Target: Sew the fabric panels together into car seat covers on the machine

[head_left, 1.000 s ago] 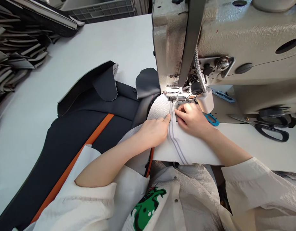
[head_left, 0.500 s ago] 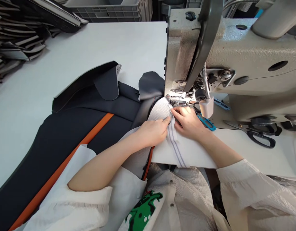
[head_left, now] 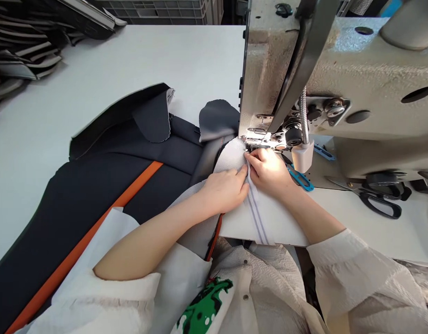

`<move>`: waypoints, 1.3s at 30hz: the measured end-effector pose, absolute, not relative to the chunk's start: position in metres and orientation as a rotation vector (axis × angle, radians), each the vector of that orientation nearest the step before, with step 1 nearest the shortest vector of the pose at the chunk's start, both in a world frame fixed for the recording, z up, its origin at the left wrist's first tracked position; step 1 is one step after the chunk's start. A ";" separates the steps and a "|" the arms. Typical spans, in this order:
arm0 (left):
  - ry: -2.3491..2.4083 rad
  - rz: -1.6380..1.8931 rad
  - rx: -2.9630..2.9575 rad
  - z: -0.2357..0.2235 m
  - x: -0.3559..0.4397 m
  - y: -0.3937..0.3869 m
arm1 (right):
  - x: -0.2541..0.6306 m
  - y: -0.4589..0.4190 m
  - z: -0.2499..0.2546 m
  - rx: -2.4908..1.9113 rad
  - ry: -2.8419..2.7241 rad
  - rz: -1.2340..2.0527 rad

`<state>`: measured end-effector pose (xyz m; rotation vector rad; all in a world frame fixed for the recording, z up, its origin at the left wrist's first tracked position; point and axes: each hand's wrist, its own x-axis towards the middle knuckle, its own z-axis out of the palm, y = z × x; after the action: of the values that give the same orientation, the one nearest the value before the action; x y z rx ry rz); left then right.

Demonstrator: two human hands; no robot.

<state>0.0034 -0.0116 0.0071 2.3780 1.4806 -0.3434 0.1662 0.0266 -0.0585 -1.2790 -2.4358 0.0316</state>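
A sewing machine head (head_left: pixel 261 88) stands over the light-grey mesh back of a dark cover (head_left: pixel 231 155), whose curved edge lies under the lit presser foot (head_left: pixel 257 144). A white fabric strip (head_left: pixel 257 220) with blue lines runs along that edge and down over the table's front. My left hand (head_left: pixel 226 188) presses on the cover, thumb and index finger closed at the strip's edge. Close in front of the foot, my right hand (head_left: pixel 268 171) pinches the strip's upper end against the cover. The fingertips partly hide the seam.
Blue-handled snips (head_left: pixel 301 178) lie right of my right hand, with black scissors (head_left: pixel 381 204) farther right. The cover's dark panels, with an orange band (head_left: pixel 130 190), spread left across the white table (head_left: pixel 186 55). Stacked dark pieces (head_left: pixel 22 51) and a grey crate (head_left: pixel 158 11) are at the back.
My right hand has moved slightly up and closer to the presser foot, its fingers more bunched. My left hand has shifted a little right along the strip. The view has shifted slightly.
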 end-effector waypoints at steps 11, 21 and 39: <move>1.380 -0.198 2.656 -0.001 -0.004 -0.028 | 0.171 0.015 -0.067 -1.374 -2.330 0.022; 1.391 0.068 2.810 -0.011 -0.008 -0.014 | 0.178 0.019 -0.067 -1.228 -2.305 0.252; 1.502 -0.500 1.965 0.027 -0.026 -0.076 | 0.181 0.004 -0.054 -1.302 -2.476 0.213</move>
<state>-0.0256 -0.0760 0.0268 1.9647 1.5023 -0.5003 0.1809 0.0037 -0.0538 -1.3023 -2.4764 0.2133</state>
